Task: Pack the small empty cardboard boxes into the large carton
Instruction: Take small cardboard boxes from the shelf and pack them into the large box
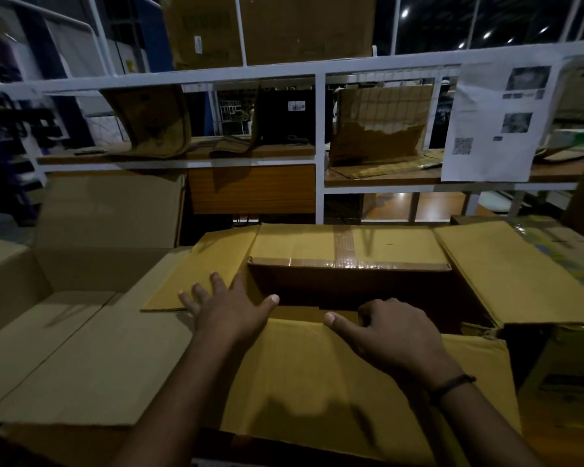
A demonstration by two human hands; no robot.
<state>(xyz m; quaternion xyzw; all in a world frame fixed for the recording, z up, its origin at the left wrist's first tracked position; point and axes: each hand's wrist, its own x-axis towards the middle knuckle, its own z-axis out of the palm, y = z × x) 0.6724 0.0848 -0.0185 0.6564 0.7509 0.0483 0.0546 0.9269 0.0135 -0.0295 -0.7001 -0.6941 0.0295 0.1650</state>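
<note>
Large carton (351, 284): yellow-brown corrugated, open, four flaps spread outward, interior dark. It sits before the white shelf rack (319, 129). Tape strip (344, 247) on far flap. Left hand (230, 308) lies flat and splayed on left flap (213, 261). Right hand (395, 335) has fingers curled over near flap (317, 382) edge.

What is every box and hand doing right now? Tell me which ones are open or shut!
large carton: open, flaps folded outward; inside too dark to see.
near flap: folded out toward the person.
left flap: lying flat, opened out.
left hand: fingers spread flat, on the left flap.
right hand: fingers curled over the near flap's edge.
box on the left: open, one flap standing up.
paper sheet: hanging on the white rack.
</note>
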